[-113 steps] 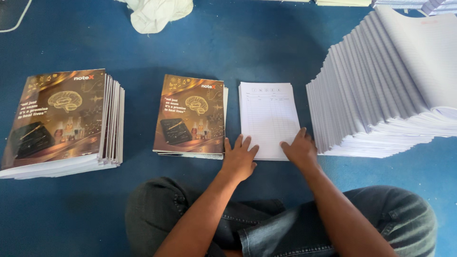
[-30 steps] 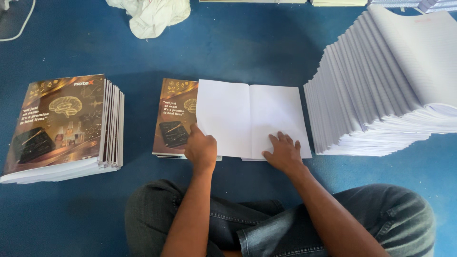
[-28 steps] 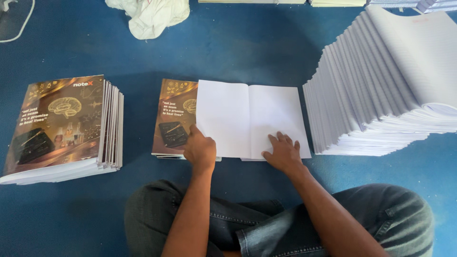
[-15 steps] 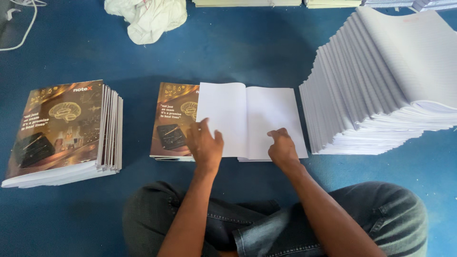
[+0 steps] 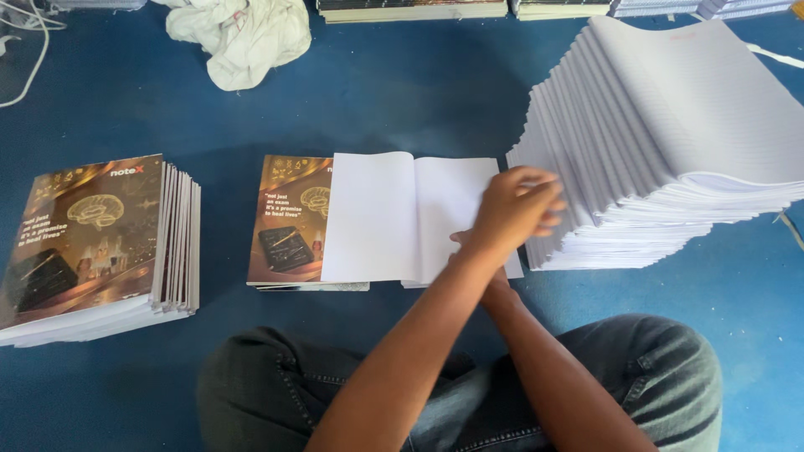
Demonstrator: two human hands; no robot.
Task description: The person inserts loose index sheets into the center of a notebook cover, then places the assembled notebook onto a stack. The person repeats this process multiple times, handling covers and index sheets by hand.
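An open white booklet of blank pages [image 5: 377, 213] lies on the blue floor, overlapping a small pile of brown printed covers [image 5: 285, 222] on its left. My left hand [image 5: 515, 205] has crossed over to the right, and its fingertips touch the near edge of a tall fanned stack of white page bundles [image 5: 670, 142]. It holds nothing. My right hand [image 5: 490, 280] rests at the booklet's lower right corner, mostly hidden under my left forearm.
A thicker pile of finished brown-covered notebooks [image 5: 92, 243] sits at the left. A crumpled white cloth [image 5: 243, 33] and more stacked books [image 5: 410, 10] lie at the far edge, with a white cable [image 5: 25, 59] at top left. My crossed legs in jeans [image 5: 276, 393] fill the foreground.
The white booklet was laid open over the covers. My left hand has left the booklet's left page and swung right across my right arm to the tall stack.
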